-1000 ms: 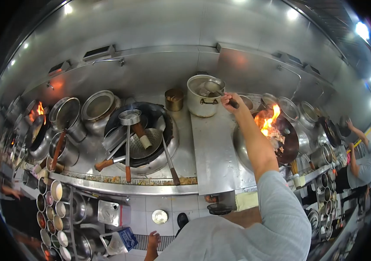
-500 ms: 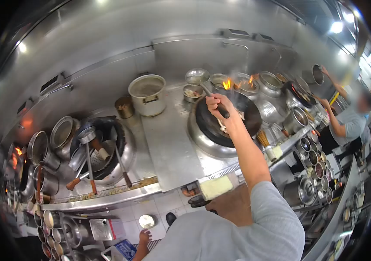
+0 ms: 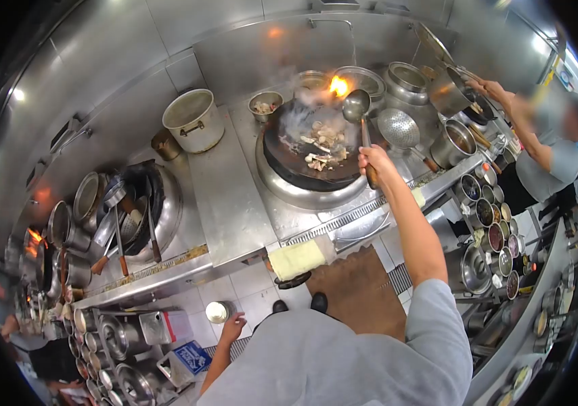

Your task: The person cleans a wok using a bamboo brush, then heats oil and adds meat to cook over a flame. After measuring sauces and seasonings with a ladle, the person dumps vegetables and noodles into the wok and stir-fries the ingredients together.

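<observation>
Food pieces [image 3: 326, 145]: in wok [image 3: 296, 167], already heating amid smoke, doneness unclear | ladle [image 3: 357, 106]: at wok's far right rim, near flame [image 3: 338, 86] | right hand [image 3: 376, 163]: fingers wrapped round ladle handle | left hand [image 3: 233, 327]: low, fingers loosely open, seemingly empty

bright overhead lts, steel glare, fisheye warp, blk edges

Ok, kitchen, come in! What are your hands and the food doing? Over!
Right hand gripping ladle over wok. Left hand low, nothing visible in it. Food in wok, haze above; flame at far rim.
</observation>
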